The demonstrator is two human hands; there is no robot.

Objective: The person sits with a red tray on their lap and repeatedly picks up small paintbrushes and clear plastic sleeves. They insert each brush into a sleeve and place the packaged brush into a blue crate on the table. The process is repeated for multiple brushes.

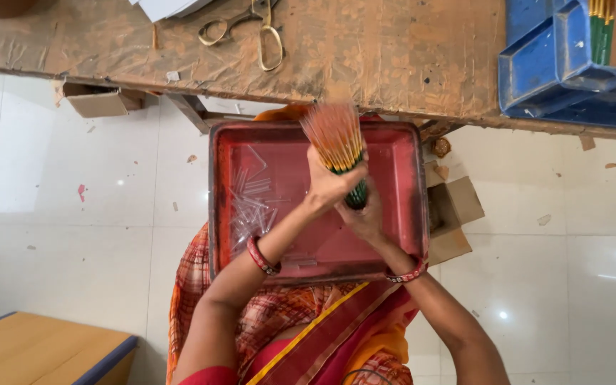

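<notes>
**Both hands closed on one fanned bundle of sticks over the red tray**

The left hand [328, 182] was wrapped shut around the upper part of a bundle of thin sticks [338, 139], and the right hand [365, 217] was clamped on the bundle's dark green lower end just beneath it, the two hands touching. The bundle was held above the red tray [393, 207] on the person's lap, its pale tips splayed and blurred toward the table [393, 50].

As a judgement, the splayed tips could slip loose if either grip slackened; sticks would then scatter into the tray or past its rim to the tiled floor [73, 214]. The tray rested on the lap only, so a shifted knee could tilt it.

Counted: one bundle in hand, its sticks too many and too blurred to number; one red tray, holding a scatter of clear slim sleeves [251, 203], uncountable here; one pair of scissors [251, 28] on the table; a stack of blue trays [565, 64] at the table's right, apparently two or three, with one further bunch of green-and-yellow sticks [600, 28] standing inside; two cardboard boxes [454, 214] below the table's edge.
</notes>
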